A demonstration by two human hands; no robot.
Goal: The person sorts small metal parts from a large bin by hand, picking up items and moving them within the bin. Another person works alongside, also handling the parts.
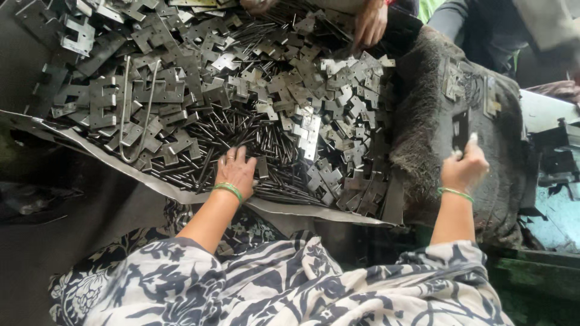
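At far left, loose hinge leaves (151,90) lie heaped on a grey sheet (90,151) that seems to serve as a tray, keeping the small parts together. A bent wire loop (134,108) lies across them. Toward the middle the heap changes to thin dark pins (241,130), lying roughly parallel, as if sorted apart from the leaves.

The left hand (237,171) rests flat on the near edge of the pins, fingers spread and open, gripping nothing — it looks placed to rake or gather a few. A green bangle (227,189) sits at its wrist.

Right of the pins, paler leaves (326,127) pile up to the sheet's edge. Beyond that is a dark, worn block (435,121) with a few leaves laid on top.

The right hand (464,168) is raised over that block, fingers closed on a dark leaf (461,130) held upright, probably so a pin can go in.

At the top edge, another person's hand (370,24) reaches into the same heap.
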